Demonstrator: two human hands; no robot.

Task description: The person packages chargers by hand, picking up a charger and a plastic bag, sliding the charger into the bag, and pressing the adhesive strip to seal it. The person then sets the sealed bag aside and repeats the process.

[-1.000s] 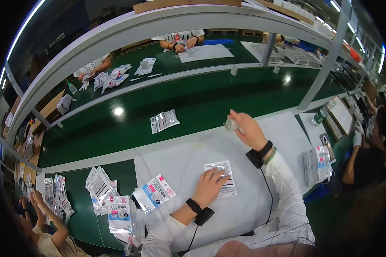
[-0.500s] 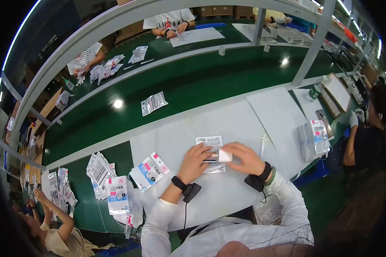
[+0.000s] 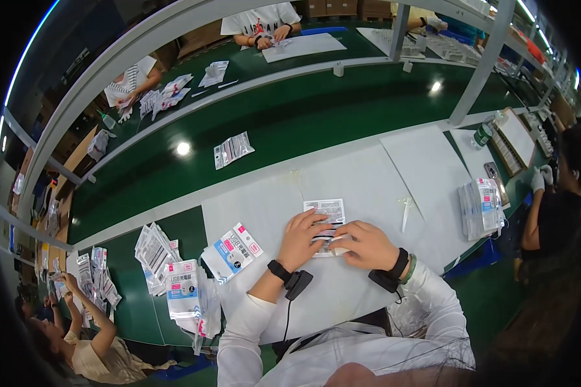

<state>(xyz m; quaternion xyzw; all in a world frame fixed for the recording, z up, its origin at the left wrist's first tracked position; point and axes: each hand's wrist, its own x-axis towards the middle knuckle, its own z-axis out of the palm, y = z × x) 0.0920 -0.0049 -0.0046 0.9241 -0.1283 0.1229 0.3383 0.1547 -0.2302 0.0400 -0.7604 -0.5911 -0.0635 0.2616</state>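
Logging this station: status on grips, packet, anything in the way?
Left grip on packet. Right grip at its right side. Packet on white sheet, middle covered by both grips.

The packet (image 3: 326,208) is white with dark print, the sheet (image 3: 342,304) white, the bench (image 3: 297,119) green.

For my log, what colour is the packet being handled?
White packet with dark print; head view.

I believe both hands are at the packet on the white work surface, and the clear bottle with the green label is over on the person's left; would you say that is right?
Not quite: the head view shows the clear bottle on the person's right. The left hand and right hand are indeed at the packet on the white work surface.
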